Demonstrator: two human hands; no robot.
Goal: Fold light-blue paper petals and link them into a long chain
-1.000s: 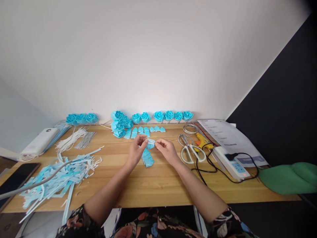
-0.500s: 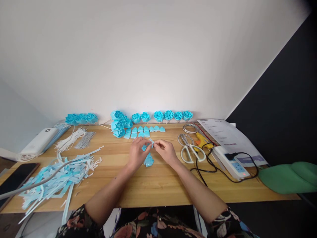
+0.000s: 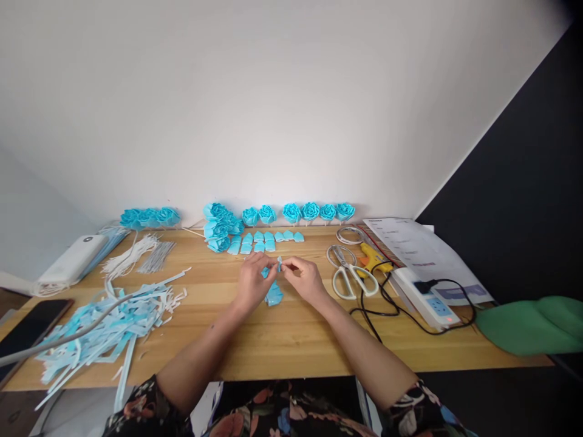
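Between the fingertips of both hands is a small light-blue petal piece point(image 3: 279, 262), narrow and upright. My left hand point(image 3: 255, 279) pinches it from the left, and my right hand point(image 3: 304, 279) pinches its other side. Just below, on the table, lie several loose blue petals point(image 3: 274, 295), partly hidden by my left hand. Beyond the hands, more blue petals point(image 3: 269, 244) are laid out in short rows. Behind these stand finished blue flowers point(image 3: 310, 212) in a line, with a stacked bunch of blue flowers point(image 3: 216, 227) at their left.
Scissors point(image 3: 353, 279), a yellow glue gun point(image 3: 376, 260) and a white power strip point(image 3: 428, 303) with black cord lie at right, near a printed sheet point(image 3: 416, 255). At left are a heap of blue strips point(image 3: 104, 328), grey wires point(image 3: 156, 257), a phone point(image 3: 34, 328) and a white power bank point(image 3: 73, 261).
The petal piece between my fingertips has turned from slanted to more upright. Both hands have stayed nearly in place.
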